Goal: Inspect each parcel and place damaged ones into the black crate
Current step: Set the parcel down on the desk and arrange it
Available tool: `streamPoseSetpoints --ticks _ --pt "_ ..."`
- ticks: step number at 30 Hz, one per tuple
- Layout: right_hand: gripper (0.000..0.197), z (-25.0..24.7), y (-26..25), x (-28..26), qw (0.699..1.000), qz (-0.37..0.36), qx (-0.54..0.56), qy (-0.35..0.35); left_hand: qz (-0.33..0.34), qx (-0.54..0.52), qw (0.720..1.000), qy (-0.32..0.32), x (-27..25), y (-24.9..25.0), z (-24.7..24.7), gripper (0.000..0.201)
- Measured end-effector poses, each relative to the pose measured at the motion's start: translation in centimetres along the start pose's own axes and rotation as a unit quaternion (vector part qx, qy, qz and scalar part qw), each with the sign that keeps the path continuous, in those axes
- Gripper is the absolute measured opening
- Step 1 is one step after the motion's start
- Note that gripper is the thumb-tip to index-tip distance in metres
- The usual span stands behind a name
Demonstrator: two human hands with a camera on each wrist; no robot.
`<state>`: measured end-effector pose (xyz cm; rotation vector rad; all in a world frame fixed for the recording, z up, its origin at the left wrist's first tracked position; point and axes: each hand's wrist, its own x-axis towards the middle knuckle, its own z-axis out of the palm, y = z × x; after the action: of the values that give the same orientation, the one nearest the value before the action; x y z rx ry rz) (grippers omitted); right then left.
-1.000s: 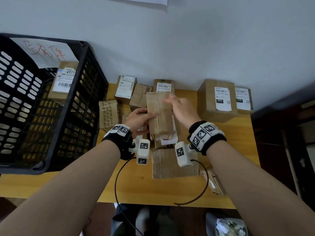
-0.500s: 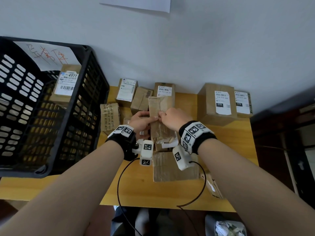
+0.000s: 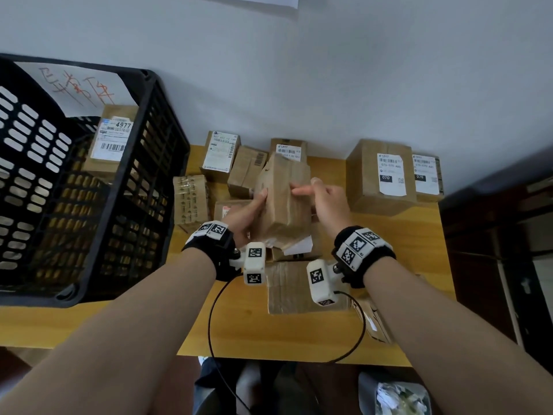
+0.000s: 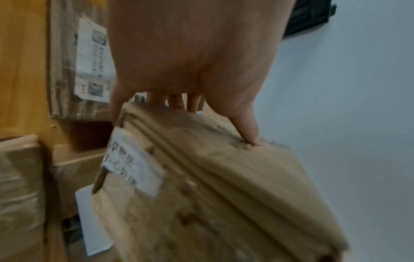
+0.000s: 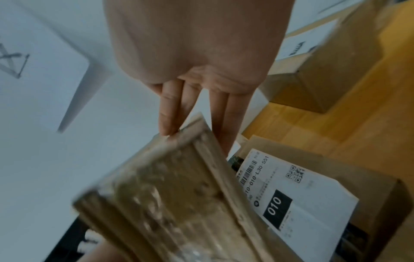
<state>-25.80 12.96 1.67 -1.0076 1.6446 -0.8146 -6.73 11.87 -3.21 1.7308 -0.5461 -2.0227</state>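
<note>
Cardboard parcel [image 3: 284, 202] stands lengthwise between your hands: left hand [image 3: 245, 212] grips its side, right hand's [image 3: 327, 202] straight fingers touch it; black crate [image 3: 155, 163] lies leftward.

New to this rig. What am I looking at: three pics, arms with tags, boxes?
No robot here: a person sorts parcels bare-handed, with tagged bands and small cameras on both wrists. The big picture comes from a head camera looking down; the other two look along each hand.

On the wooden table lie taped cardboard parcels, several with white shipping labels. At the left stands the black crate, with one labelled parcel already inside.

The left hand has its grip on a worn brown parcel, raised above the others. The right hand is beside it, fingers straight, touching its edge.
</note>
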Motion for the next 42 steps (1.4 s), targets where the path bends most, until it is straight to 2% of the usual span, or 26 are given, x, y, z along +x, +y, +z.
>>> streamPoseSetpoints --ticks 3,8,11,13,15,18,22,25,29,33,37,39,42 --pt "0.055 -1.1 0.8 0.8 1.000 0.029 -0.002 0.003 0.054 -0.038 0.997 0.037 -0.2 0.6 0.4 0.061" --pt "0.053 -2.4 1.4 1.5 0.984 0.095 -0.141 -0.047 0.094 -0.005 0.991 0.097 0.6 0.2 1.6 0.054" --pt "0.050 -2.5 0.7 1.5 0.981 0.018 -0.192 -0.030 0.091 0.017 0.991 0.102 1.2 0.3 2.4 0.059" --pt "0.058 -2.1 0.2 1.6 0.974 -0.045 -0.220 -0.021 0.079 0.017 0.991 0.103 1.6 0.3 2.7 0.066" --pt "0.062 -1.4 -0.1 1.7 0.956 -0.074 -0.279 -0.057 0.071 0.023 0.992 0.100 1.6 0.3 2.9 0.068" --pt "0.056 -0.3 0.0 1.5 0.918 -0.057 -0.373 -0.123 0.061 0.040 0.993 0.090 1.4 0.3 2.8 0.064" --pt "0.049 0.4 -0.4 1.3 0.895 -0.047 -0.430 -0.111 0.041 0.061 0.995 0.074 1.3 0.4 1.7 0.054" --pt "0.044 0.7 -1.1 1.6 0.880 -0.042 -0.454 -0.133 0.021 0.077 0.995 0.060 1.3 0.5 1.0 0.054" --pt "0.044 0.5 -1.1 2.8 0.889 -0.003 -0.432 -0.150 0.014 0.075 0.996 0.053 1.5 0.5 1.0 0.053" --pt "0.042 0.6 -0.3 3.5 0.888 0.002 -0.434 -0.150 0.007 0.063 0.997 0.052 1.8 0.5 1.1 0.051" --pt "0.048 0.4 0.1 3.9 0.892 0.000 -0.426 -0.151 -0.001 0.033 0.999 0.023 1.4 0.4 1.1 0.053" --pt "0.051 -0.1 0.4 3.6 0.906 -0.008 -0.396 -0.153 0.015 0.013 1.000 0.017 1.3 -0.1 1.3 0.055" --pt "0.047 -1.3 0.5 2.5 0.955 0.005 -0.264 -0.138 0.037 -0.004 0.999 0.013 0.8 -0.7 1.9 0.053"
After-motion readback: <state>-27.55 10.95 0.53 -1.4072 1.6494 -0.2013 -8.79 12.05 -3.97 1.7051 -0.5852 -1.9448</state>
